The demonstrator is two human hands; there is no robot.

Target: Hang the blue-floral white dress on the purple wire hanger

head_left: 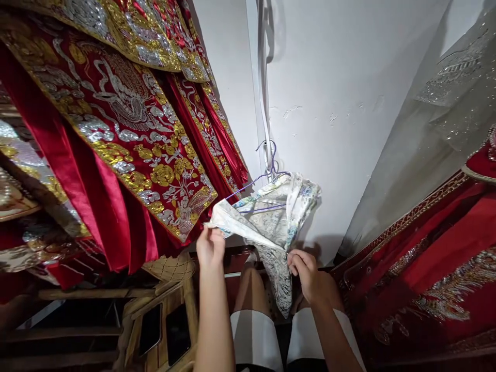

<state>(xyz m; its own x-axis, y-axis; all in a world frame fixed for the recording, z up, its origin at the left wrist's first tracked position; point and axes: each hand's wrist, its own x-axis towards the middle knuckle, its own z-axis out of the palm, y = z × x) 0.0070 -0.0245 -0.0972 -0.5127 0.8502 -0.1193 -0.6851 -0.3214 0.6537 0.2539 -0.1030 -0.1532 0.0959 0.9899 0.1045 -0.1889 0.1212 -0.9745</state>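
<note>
A light garment with a blue and green floral print (271,222) hangs on a thin purple wire hanger (250,185), whose hook is at a white strip on the wall. My left hand (210,243) pinches the white edge of the garment at its left side. Lower down, my right hand (303,264) has its fingers closed on the front edge of the same garment. The cloth is pulled taut between both hands, with its pale inner side showing. Below my right hand, the garment's bottom tapers down between my knees.
Red embroidered garments with gold and silver sequins (127,119) hang at the left. A bamboo chair (182,310) at the lower left bears two dark phones (178,333). At the right hang a sheer glittery white dress (437,113) and a red beaded garment (426,279). A white wall (329,67) rises ahead.
</note>
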